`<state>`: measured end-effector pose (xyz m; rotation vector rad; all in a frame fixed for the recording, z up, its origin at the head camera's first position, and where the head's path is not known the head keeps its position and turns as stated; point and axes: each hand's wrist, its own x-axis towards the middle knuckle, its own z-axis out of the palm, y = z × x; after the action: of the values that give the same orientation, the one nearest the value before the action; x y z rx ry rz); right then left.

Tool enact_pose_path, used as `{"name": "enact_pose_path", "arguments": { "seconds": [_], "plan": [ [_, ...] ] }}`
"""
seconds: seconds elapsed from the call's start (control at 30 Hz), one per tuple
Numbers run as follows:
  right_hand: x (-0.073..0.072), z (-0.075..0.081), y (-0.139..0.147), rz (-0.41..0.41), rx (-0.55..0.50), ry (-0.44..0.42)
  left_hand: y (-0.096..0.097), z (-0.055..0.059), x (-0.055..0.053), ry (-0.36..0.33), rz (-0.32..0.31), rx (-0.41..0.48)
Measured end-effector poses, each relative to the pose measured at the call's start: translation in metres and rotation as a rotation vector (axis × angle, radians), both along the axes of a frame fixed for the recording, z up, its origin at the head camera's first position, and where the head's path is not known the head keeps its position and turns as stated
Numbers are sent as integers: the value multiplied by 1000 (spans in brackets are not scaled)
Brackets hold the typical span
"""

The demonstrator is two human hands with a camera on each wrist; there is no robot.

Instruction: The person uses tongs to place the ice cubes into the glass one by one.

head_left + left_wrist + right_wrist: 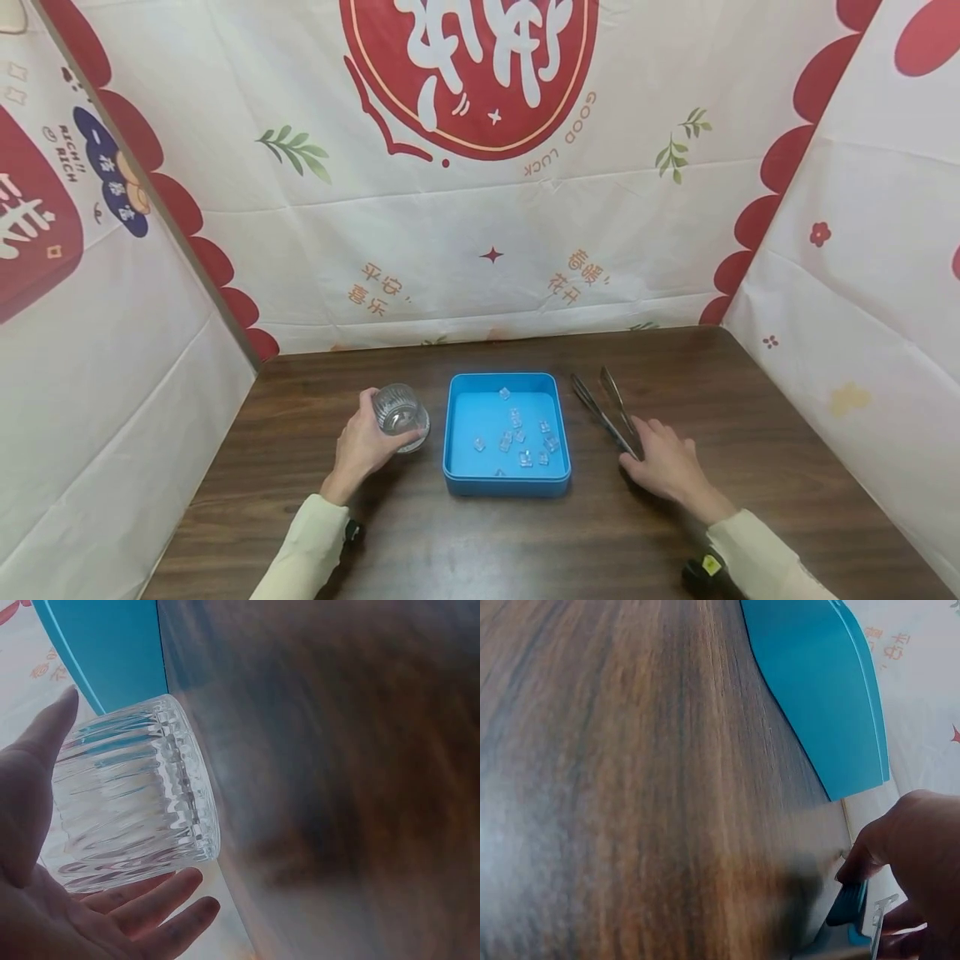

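Note:
My left hand (pixel 371 446) holds a clear ribbed glass (pixel 397 412), thumb on one side and fingers on the other. In the left wrist view the glass (pixel 135 799) shows vertical flutes and a thick base; whether that base touches the table is hard to tell. To the right, my right hand (pixel 667 467) grips metal tongs (pixel 602 417) by the near end, and their spread tips point away. The right wrist view shows the thumb on the tongs' (pixel 847 937) end. Between the hands sits a blue rectangular box (pixel 506 487) holding several small clear cubes (pixel 526 458).
A dark wood-grain table (pixel 510 550) carries everything. Behind it hangs a white printed cloth (pixel 450 217) with red and green designs, and similar cloth (pixel 862 350) borders the sides. The glass stands close to the box's left wall, the tongs to its right.

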<state>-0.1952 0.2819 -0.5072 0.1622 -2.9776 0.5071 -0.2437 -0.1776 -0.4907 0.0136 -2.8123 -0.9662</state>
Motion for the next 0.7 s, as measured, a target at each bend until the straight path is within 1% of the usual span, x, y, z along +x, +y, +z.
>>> {"name": "enact_pose_path", "arguments": {
  "seconds": [0.2,0.47,0.7],
  "plan": [
    [0,3,-4,-30,-8,-17,3,0,-1,7,-19,16],
    [-5,1,-9,-90,-52,-81,4,-2,-1,25,-41,48],
    [-9,-2,-14,-121,-43,-85,4,-2,-2,51,-41,38]
  ]
}}
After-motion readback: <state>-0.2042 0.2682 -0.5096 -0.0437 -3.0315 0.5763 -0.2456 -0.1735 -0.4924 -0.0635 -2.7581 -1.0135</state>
